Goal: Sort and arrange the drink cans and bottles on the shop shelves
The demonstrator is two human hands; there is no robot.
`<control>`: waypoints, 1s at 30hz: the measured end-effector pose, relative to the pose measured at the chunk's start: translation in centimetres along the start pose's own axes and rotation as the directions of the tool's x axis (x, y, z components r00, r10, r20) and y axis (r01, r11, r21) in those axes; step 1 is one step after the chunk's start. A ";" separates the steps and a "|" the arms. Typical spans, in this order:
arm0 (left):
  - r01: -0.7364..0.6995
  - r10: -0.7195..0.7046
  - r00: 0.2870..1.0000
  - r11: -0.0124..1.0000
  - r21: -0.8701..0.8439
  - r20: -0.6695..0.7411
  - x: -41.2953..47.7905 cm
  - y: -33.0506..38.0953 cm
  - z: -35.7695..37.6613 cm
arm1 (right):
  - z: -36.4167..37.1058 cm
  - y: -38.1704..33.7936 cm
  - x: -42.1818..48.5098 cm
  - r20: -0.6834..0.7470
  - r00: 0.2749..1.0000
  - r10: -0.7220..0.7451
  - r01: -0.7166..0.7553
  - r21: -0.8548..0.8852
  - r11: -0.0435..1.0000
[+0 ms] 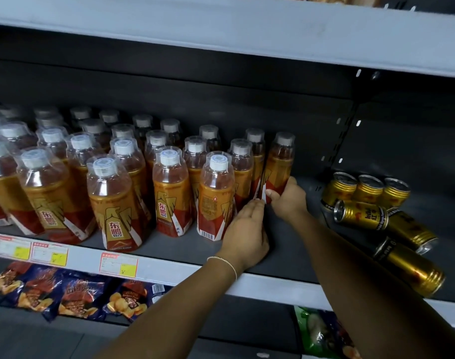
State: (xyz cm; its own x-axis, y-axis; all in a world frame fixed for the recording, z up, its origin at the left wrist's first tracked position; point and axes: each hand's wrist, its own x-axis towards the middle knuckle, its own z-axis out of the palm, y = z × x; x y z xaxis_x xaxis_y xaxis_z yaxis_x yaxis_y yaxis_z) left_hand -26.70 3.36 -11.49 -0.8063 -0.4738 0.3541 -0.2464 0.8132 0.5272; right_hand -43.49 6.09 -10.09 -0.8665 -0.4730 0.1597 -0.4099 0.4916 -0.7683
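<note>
1. On the grey shelf (293, 182), at the right end of the bottle rows, stands one orange bottle (279, 164) with a white cap.
2. The right hand (288, 200) grips this bottle low down, thumb on its near side and fingers curled round its right side.
3. The left hand (247, 229) lies just left of it with its fingers straight and together. The fingertips reach the bottle's foot beside the right thumb; whether they touch it cannot be told.
4. A thin bracelet (225, 263) circles the left wrist.
5. Left of the hands, the other bottles (112, 193) stand upright in rows from near to far, all the same kind.
6. Right of the hands, three gold cans (368, 189) stand upright together far back.
7. Three lying cans (361, 215) rest on their sides nearer, the nearest at the shelf's front edge.
8. Price tags (118, 264) sit on the shelf's front strip, at the left.
9. Below, crisp packets (73, 291) lie at the left and a green packet (317, 332) at the right.
10. An upper shelf (221, 35) runs overhead.
</note>
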 end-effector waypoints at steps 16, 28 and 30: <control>-0.093 0.094 0.996 0.973 0.210 0.006 -0.3 1.2 0.3 | -12.8 2.5 0.5 0.239 0.952 -0.193 0.246 -0.219 0.944; 0.002 -0.001 0.998 1.000 0.024 -0.056 4.1 12.2 7.3 | -25.9 9.9 2.6 0.154 0.941 -0.301 0.325 -0.161 0.932; 0.029 -0.029 0.998 1.000 0.004 -0.049 4.7 13.4 8.1 | -26.6 11.0 2.7 0.209 0.930 -0.302 0.337 -0.158 0.928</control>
State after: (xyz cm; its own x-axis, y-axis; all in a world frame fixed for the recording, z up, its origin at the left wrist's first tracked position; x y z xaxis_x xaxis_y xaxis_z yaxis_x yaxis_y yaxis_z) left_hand -38.11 14.74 -9.02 -0.7712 -0.5133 0.3765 -0.2719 0.8003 0.5344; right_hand -57.93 29.62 -1.59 -0.6227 -0.7412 0.2508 -0.7174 0.4128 -0.5612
